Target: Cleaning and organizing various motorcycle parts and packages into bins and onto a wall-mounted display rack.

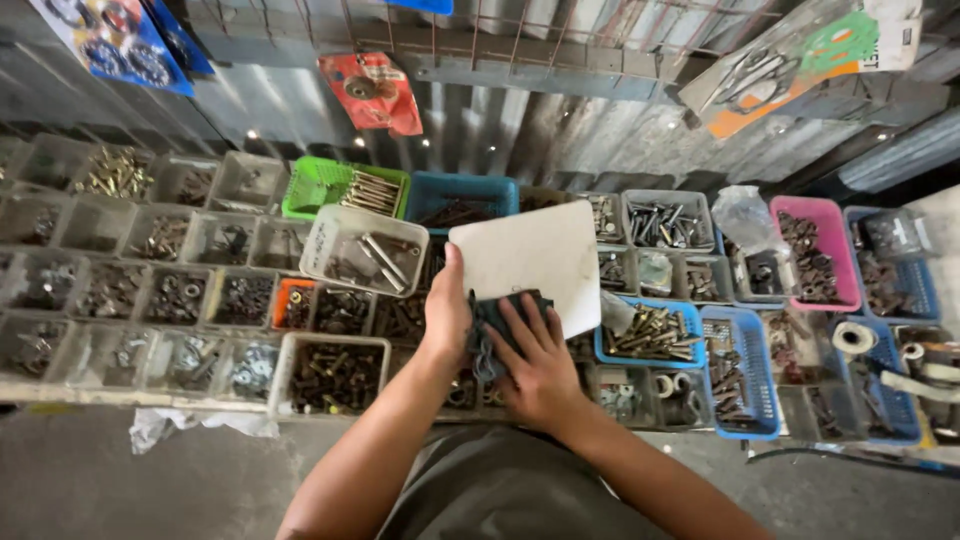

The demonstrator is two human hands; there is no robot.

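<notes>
My left hand (446, 318) grips the lower left edge of a white flat rectangular container lid or tray (530, 258), thumb on top, holding it tilted above the bins. My right hand (540, 368) presses a dark grey rag (490, 322) against the lower part of that white piece, fingers spread over the cloth. Both forearms reach up from the bottom of the view.
Many small bins of bolts, nuts and washers cover the bench: clear tubs (362, 250), a green basket (330, 185), blue baskets (740, 370), a pink basket (815, 250). Tape rolls (855, 338) lie right. A white rag (165, 425) hangs off the front edge.
</notes>
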